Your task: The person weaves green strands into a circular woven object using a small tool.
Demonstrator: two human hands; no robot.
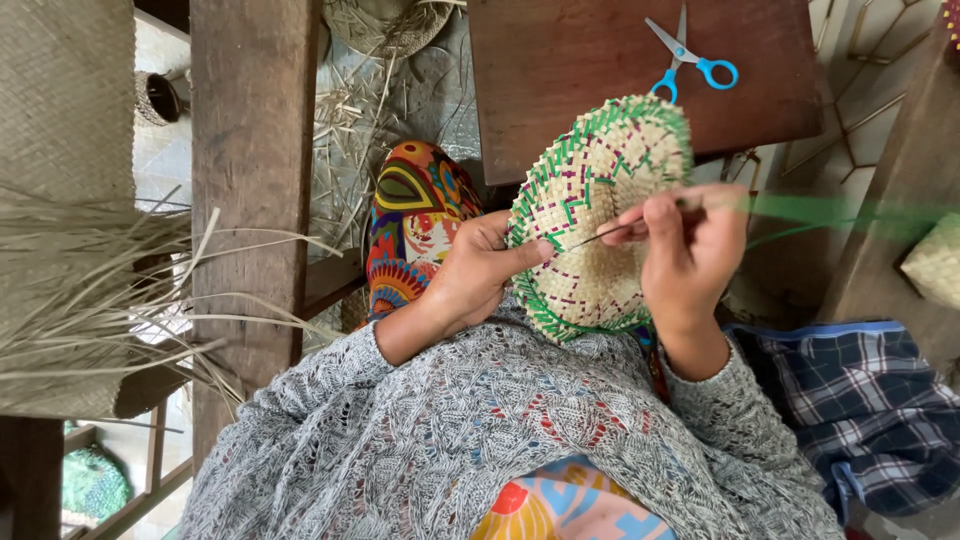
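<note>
The round woven straw disc with green edging and purple and green flecks [598, 215] is held upright above the lap, between both hands. The left hand [478, 272] grips the disc's left edge, thumb pressed on its face. The right hand [683, 243] is closed in a pinch on a thin dark needle-like tool [592, 238] whose tip touches the disc face; a blurred green strip [850, 212] runs from this hand to the right. Blue-handled scissors [692, 55] lie on the dark wooden board [600, 60] beyond the disc. Loose pale straw strands [110, 290] spread at left.
</note>
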